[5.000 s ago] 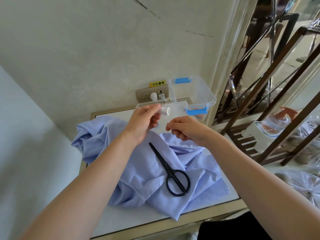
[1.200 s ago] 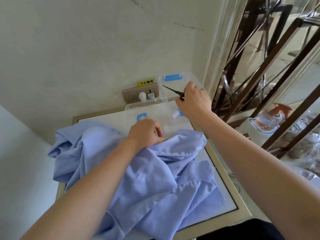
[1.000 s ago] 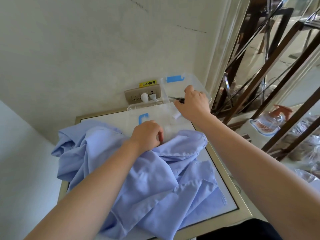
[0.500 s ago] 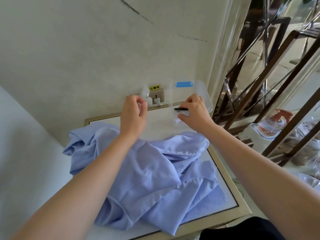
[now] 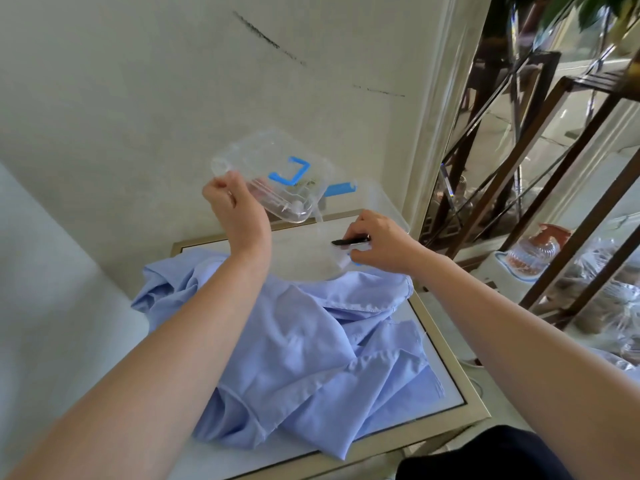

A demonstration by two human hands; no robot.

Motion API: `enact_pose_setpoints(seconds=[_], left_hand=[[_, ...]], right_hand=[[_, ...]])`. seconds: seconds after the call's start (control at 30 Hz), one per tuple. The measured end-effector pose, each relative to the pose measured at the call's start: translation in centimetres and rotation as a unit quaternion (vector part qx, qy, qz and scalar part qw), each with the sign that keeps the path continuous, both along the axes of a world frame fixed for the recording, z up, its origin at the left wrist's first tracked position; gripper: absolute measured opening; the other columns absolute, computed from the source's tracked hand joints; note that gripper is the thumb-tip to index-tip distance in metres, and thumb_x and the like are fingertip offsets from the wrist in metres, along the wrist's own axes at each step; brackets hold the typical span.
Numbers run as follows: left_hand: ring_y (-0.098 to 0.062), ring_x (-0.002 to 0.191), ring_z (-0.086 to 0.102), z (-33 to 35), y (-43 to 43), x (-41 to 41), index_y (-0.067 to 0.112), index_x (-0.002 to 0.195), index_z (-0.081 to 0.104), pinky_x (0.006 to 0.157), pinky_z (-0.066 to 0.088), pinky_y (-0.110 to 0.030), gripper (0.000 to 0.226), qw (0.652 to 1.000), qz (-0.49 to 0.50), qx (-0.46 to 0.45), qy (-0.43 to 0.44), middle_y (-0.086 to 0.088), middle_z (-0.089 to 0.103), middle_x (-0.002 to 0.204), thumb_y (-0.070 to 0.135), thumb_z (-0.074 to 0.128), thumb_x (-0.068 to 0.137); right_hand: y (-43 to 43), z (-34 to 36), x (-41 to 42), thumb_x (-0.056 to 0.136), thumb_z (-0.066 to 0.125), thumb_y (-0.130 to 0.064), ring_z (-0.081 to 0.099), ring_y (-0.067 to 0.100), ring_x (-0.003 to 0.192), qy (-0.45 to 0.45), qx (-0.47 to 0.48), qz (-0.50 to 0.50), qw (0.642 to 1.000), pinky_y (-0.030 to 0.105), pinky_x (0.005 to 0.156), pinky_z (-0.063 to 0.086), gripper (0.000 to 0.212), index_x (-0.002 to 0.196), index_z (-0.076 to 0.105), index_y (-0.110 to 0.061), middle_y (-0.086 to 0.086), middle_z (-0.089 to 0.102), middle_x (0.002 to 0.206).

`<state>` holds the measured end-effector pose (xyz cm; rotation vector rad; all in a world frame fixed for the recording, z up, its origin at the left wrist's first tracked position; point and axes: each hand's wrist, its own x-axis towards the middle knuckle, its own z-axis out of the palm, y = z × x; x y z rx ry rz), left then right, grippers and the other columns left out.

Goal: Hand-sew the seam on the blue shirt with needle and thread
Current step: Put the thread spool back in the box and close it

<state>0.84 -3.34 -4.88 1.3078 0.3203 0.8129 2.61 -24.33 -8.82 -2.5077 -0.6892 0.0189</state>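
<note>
Room: a pale wall with dark cracks fills the upper left and centre of the frame. A metal-rimmed table [image 5: 415,432] runs across the lower middle.
Left hand: the left hand [image 5: 235,209] is raised at upper centre. Its fingers are curled round a corner of the clear lid [image 5: 263,157], gripping it.
Lid: it hangs tilted in the air above the far edge of the table, with its blue handle [image 5: 291,172] facing the camera.
Shirt: the blue shirt [image 5: 304,341] lies crumpled on the table from centre to lower centre, under both forearms. I cannot pick out the seam to be sewn, and no needle shows.
Right hand: the right hand [image 5: 381,244] is right of centre, fingers closed on the black scissors [image 5: 349,241] at the open mouth of the box. A small white piece [image 5: 343,263] sits just under the fingers, probably the thread spool.
Box: the clear box [image 5: 388,206] has a blue latch [image 5: 341,188] and stands at the far right corner of the table, touching the shirt's edge.
Rack: a dark wooden rack [image 5: 588,216] with glass jars fills the right of the frame.
Risk, lid: it is held by one corner only, so it could swing or slip and knock the box.
Risk, box: it sits near the table's right edge, so a push from the right hand could send it off, and small sewing things would scatter.
Risk, scissors: if the blades snag the shirt, they could nick the cloth.
Risk, needle: it is unseen, so fingers feeling about in the box or the folds could get pricked.
Writing: none can be read. A yellowish smudge shows through the lid, too blurred to make out.
</note>
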Motion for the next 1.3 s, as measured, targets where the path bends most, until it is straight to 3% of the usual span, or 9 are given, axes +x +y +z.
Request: enact_pose_setpoints(seconds=[0.13,0.23,0.3,0.47,0.8,0.93,1.07,1.2,1.3], left_hand=[[-0.026,0.068,0.057,-0.1,-1.1,-0.5,0.009,0.076,0.047,0.068,0.053,-0.028,0.021,0.989,-0.051,-0.141,-0.014,0.005,0.053,0.065,0.013,0.045,0.096],[-0.020,0.064,0.060,-0.2,-1.9,-1.4,0.012,0.052,0.057,0.068,0.054,-0.025,0.049,0.972,-0.104,-0.210,-0.015,0.003,0.057,0.051,0.000,0.042,0.096],[-0.018,0.065,0.063,-0.1,-2.1,-1.7,0.007,0.061,0.055,0.071,0.055,-0.027,0.036,0.962,-0.113,-0.250,-0.014,0.001,0.060,0.054,0.000,0.045,0.095],[-0.016,0.067,0.066,0.0,-2.0,-2.0,0.004,0.074,0.057,0.068,0.056,-0.025,0.021,0.940,-0.137,-0.311,-0.028,-0.005,0.065,0.066,0.001,0.047,0.093],[-0.015,0.068,0.071,-1.4,-2.7,-2.2,0.003,0.084,0.061,0.067,0.057,-0.022,0.017,0.929,-0.198,-0.313,0.021,-0.006,0.070,0.073,-0.002,0.046,0.091],[-0.018,0.072,0.071,-2.1,-3.2,-2.4,-0.002,0.093,0.062,0.069,0.059,-0.023,0.016,0.917,-0.273,-0.279,0.081,-0.017,0.069,0.087,-0.002,0.046,0.090],[-0.016,0.058,0.067,-2.1,-4.0,-3.3,0.002,0.076,0.060,0.061,0.058,-0.021,0.015,0.914,-0.306,-0.202,0.175,-0.007,0.067,0.060,-0.004,0.055,0.089],[-0.009,0.052,0.048,-2.8,-4.3,-3.5,0.013,0.076,0.063,0.047,0.042,-0.018,0.014,0.900,-0.323,0.065,0.286,0.002,0.058,0.065,0.017,0.075,0.084],[-0.012,0.054,0.042,-3.0,-4.5,-3.7,0.014,0.086,0.060,0.050,0.035,-0.023,0.029,0.886,-0.313,0.163,0.300,0.003,0.052,0.067,0.038,0.076,0.082]], right_hand=[[0.2,0.6,-1.1,0.087,0.065,-0.015,0.050,0.011,0.089,0.043,0.011,0.024,0.999,0.011,0.074,0.036,0.014,0.099,0.072,-0.014,0.006,0.056,0.102],[0.6,1.1,-1.3,0.092,0.059,-0.016,0.052,0.017,0.088,0.054,-0.006,0.034,0.998,0.025,0.082,0.042,0.017,0.097,0.075,-0.014,0.011,0.059,0.101],[0.7,1.4,-1.1,0.094,0.057,-0.014,0.056,0.025,0.087,0.030,0.010,0.004,0.999,0.036,0.083,0.046,0.020,0.097,0.076,-0.015,0.010,0.060,0.099],[0.1,1.2,-0.4,0.092,0.061,-0.011,0.054,0.017,0.084,-0.037,0.096,-0.077,0.992,0.023,0.080,0.043,0.018,0.102,0.076,-0.012,0.004,0.055,0.101],[0.1,-0.6,-0.5,0.095,0.059,-0.013,0.058,0.019,0.101,-0.035,0.109,-0.104,0.988,0.030,0.092,0.045,0.024,0.116,0.069,-0.012,0.006,0.062,0.117],[0.1,0.6,-1.1,0.103,0.043,-0.028,0.056,0.015,0.092,0.053,0.318,-0.185,0.928,0.032,0.086,0.044,0.024,0.105,0.063,-0.015,-0.001,0.062,0.102],[-0.7,1.0,-1.0,0.101,0.043,-0.045,0.057,0.010,0.093,0.128,0.421,-0.205,0.875,0.024,0.079,0.043,0.036,0.114,0.059,-0.015,-0.002,0.063,0.105],[-1.5,0.2,-0.1,0.078,0.059,-0.061,0.061,0.014,0.103,0.119,0.348,-0.248,0.896,0.038,0.092,0.049,0.059,0.124,0.059,-0.024,-0.006,0.065,0.111],[-2.6,-1.8,1.0,0.061,0.053,-0.066,0.062,0.021,0.108,0.119,0.313,-0.265,0.904,0.049,0.095,0.052,0.078,0.127,0.058,-0.025,-0.001,0.063,0.118]])
